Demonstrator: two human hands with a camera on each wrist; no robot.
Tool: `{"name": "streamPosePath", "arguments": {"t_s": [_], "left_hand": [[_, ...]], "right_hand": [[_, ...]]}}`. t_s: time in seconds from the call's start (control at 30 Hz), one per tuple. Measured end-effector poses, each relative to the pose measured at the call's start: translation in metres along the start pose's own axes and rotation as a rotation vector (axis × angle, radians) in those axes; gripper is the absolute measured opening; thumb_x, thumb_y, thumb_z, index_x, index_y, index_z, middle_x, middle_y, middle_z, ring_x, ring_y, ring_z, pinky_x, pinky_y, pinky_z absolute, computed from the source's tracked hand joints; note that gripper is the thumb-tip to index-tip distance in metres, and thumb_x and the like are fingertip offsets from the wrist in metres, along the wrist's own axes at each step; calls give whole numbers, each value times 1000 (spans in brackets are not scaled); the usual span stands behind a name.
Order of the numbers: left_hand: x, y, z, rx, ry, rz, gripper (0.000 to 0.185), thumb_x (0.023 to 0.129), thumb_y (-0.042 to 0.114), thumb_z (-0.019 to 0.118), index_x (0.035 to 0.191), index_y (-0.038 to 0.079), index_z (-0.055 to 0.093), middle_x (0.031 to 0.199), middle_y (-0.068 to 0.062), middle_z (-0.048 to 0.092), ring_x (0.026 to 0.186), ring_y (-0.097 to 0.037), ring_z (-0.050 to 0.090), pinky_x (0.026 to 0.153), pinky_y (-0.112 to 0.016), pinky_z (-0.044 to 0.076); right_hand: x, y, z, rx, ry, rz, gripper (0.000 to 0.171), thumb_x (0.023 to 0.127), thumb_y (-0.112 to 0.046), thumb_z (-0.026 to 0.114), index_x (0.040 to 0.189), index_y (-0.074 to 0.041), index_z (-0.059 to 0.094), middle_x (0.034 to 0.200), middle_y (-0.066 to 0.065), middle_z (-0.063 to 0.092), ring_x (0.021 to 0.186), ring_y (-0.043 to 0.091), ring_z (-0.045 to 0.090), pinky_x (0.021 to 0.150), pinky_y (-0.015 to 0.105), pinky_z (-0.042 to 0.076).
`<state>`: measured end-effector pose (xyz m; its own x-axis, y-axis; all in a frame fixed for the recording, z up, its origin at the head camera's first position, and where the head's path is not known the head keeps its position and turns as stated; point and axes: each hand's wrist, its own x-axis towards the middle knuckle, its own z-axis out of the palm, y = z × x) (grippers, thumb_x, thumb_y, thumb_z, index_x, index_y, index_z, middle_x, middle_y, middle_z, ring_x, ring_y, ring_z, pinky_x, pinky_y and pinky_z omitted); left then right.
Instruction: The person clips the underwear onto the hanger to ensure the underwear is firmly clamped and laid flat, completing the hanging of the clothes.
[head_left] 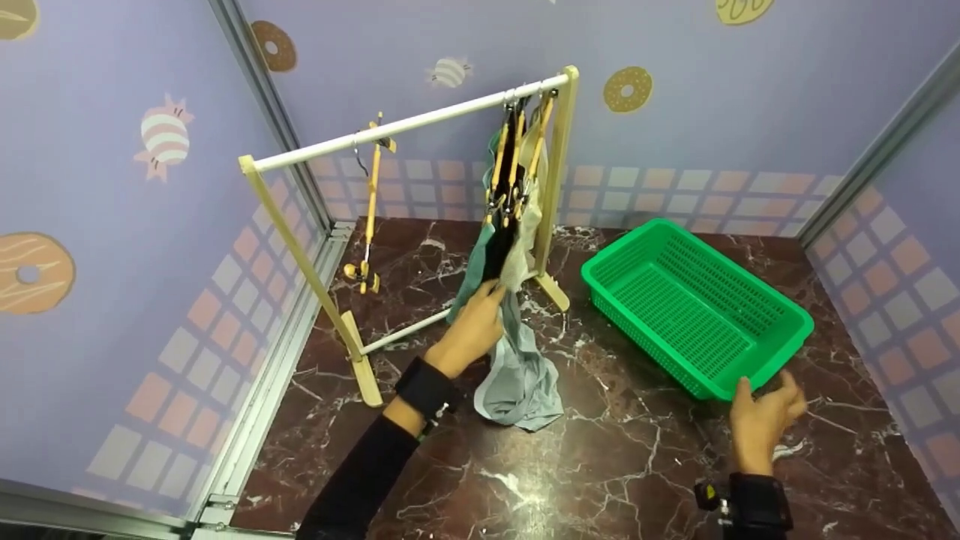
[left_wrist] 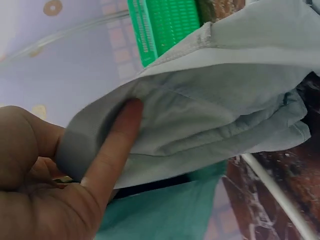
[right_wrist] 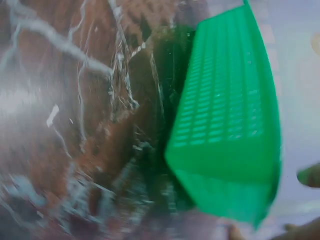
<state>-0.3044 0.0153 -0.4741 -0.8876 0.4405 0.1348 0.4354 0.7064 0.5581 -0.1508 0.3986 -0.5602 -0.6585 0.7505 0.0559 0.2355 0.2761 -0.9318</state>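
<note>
My left hand (head_left: 474, 330) reaches up to the clothes hanging at the right end of a small rack (head_left: 405, 124). It pinches a fold of a pale grey garment (head_left: 525, 375), whose lower end pools on the table. In the left wrist view one finger of the left hand (left_wrist: 60, 170) lies along the grey garment (left_wrist: 225, 100). A teal garment (head_left: 471, 274) and a black one (head_left: 501, 247) hang beside it on wooden hangers. My right hand (head_left: 765, 420) hovers with loose fingers at the near corner of a green basket (head_left: 802, 330). Whether it touches the rim I cannot tell.
An empty wooden hanger (head_left: 370, 202) dangles from the left part of the rack's white bar. The green basket (right_wrist: 230, 115) holds nothing and lies on the dark marble table (head_left: 600, 465). Patterned walls enclose the table on three sides.
</note>
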Motion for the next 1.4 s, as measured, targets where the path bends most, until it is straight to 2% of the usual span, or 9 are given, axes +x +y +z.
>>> {"name": "streamPosePath", "arguments": {"t_s": [0.03,0.17,0.33,0.6,0.8,1.0,1.2,1.33,1.4], "left_hand": [[0,-3,0,-4,-2,-13,54,96,-3,49,150,-4,44,155,-21,42,127,-40,56,96,-50,54],[-1,-13,1,-39,7,-49,51,97,2,51,147,-5,47,151,-19,46,134,-36,51,105,-54,48],[-7,-28,5,-66,22,-106,46,100,8,50,144,-3,53,148,-15,49,132,-33,52,106,-55,46],[-21,-57,18,85,66,-152,25,96,10,54,113,1,70,124,-13,62,100,-42,66,81,-58,56],[-32,-75,24,165,97,-144,18,91,4,62,105,1,72,112,-15,65,94,-44,67,73,-59,58],[-40,-83,26,127,95,-125,11,88,8,76,96,2,75,101,-16,69,91,-40,69,76,-53,59],[-47,-84,20,94,175,-89,8,84,7,74,79,3,69,84,-12,69,78,-34,68,68,-48,58],[-57,-80,11,21,210,-52,8,78,0,70,77,2,62,78,-10,63,71,-26,61,62,-41,56],[-63,-77,7,-5,207,-21,12,76,-2,69,75,4,59,75,-8,58,69,-22,56,60,-38,53]], "right_hand": [[-4,-5,5,11,65,-77,60,100,-10,54,153,4,29,154,32,16,144,45,19,121,52,22],[-17,-23,34,37,175,-517,46,82,18,55,127,10,56,137,32,45,129,42,37,110,42,31],[-48,-30,79,13,-60,-843,40,72,27,55,105,8,67,107,25,65,98,35,56,89,32,43],[-110,-26,138,-208,-754,-725,31,88,7,66,119,-1,66,101,11,71,86,20,67,74,32,60],[-134,-31,170,-443,-1040,-733,43,95,-16,70,134,-5,59,78,5,69,61,11,60,57,27,55],[-139,-25,179,-508,-1130,-692,24,92,-24,75,108,-7,68,79,2,69,57,6,56,53,24,52],[-115,-38,154,-369,-1130,-507,13,92,-20,74,94,-11,65,91,3,74,76,14,68,65,30,60],[-81,-65,125,-292,-1024,-487,9,93,-11,72,96,-12,64,100,3,73,80,18,69,65,33,60],[-62,-81,112,-314,-938,-579,10,92,-9,72,97,-12,64,97,4,71,72,17,66,60,28,59]]}}
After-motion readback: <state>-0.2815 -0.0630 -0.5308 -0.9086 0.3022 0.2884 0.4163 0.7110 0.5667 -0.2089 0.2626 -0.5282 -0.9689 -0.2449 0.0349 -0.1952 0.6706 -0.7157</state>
